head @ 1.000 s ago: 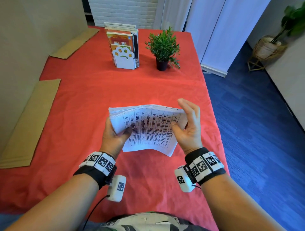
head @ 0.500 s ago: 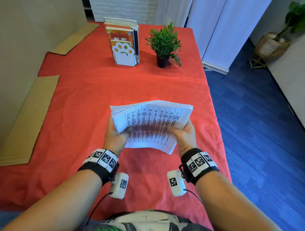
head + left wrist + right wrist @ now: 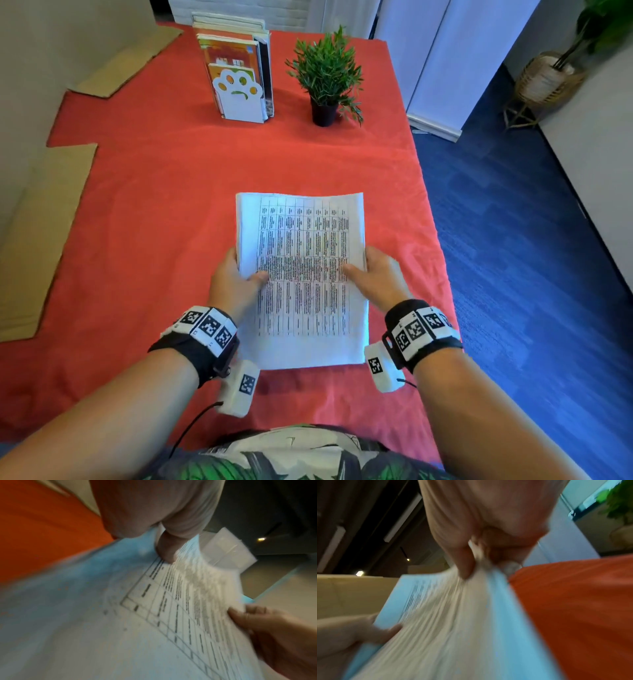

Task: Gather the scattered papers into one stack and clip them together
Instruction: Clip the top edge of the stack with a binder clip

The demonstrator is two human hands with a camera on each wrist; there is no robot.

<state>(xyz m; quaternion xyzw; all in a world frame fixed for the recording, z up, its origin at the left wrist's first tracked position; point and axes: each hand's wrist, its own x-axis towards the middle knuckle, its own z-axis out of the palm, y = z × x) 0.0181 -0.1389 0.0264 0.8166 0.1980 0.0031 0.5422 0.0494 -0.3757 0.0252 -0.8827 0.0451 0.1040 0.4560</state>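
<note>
A stack of white printed papers (image 3: 301, 260) with a table of text on top is held flat and level over the red tablecloth (image 3: 164, 192). My left hand (image 3: 236, 270) grips the stack's left edge, thumb on top and fingers underneath. My right hand (image 3: 368, 270) grips the right edge the same way. In the left wrist view the paper stack (image 3: 154, 615) fills the frame under my thumb, with the right hand (image 3: 267, 626) at its far side. The right wrist view shows the stack (image 3: 450, 622) pinched between thumb and fingers. No clip is in view.
A paw-shaped white bookend with books (image 3: 238, 72) and a small potted plant (image 3: 325, 78) stand at the table's far end. Cardboard sheets (image 3: 37, 233) lie along the left edge. The table's right edge drops to blue carpet (image 3: 531, 240).
The stack was upright with both hands at its sides, the right fingers raised at first. It has tipped forward and now lies flat and lengthwise between my hands.
</note>
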